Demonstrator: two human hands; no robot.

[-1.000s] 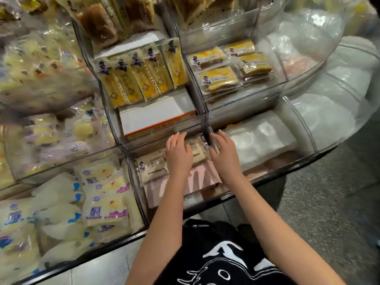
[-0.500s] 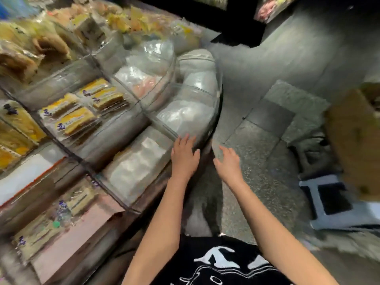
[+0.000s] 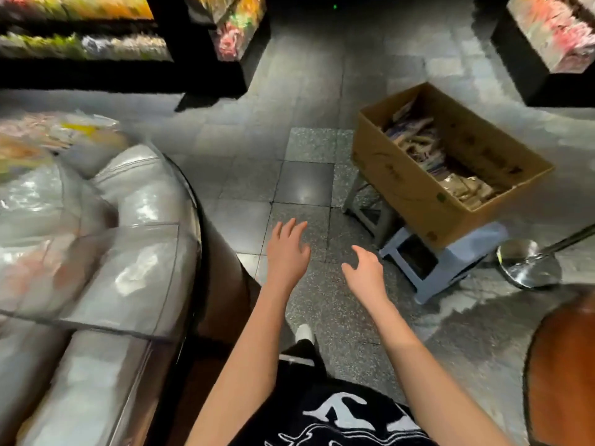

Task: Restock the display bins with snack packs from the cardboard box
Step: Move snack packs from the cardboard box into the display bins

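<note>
An open brown cardboard box (image 3: pixel 415 188) stands on a pale blue plastic stool (image 3: pixel 450 262) at the right, with several snack packs (image 3: pixel 431 149) lying inside it. The clear curved display bins (image 3: pixel 145 239) fill the left side, their contents blurred. My left hand (image 3: pixel 286 252) and my right hand (image 3: pixel 365 273) hang over the tiled floor between the bins and the box. Both hands have relaxed, spread fingers and hold nothing. The right hand is a short way left of the stool.
Dark display stands with colourful goods stand at the top left (image 3: pixel 225 37) and top right (image 3: pixel 553 37). A chrome post base (image 3: pixel 528 265) sits right of the stool. A brown rounded object (image 3: pixel 563 365) is at the lower right edge. Grey tiled floor (image 3: pixel 306 175) lies ahead.
My view has swung right, from the bins to the floor and the cardboard box. Both hands left the packs in the bin and now hang free over the floor.
</note>
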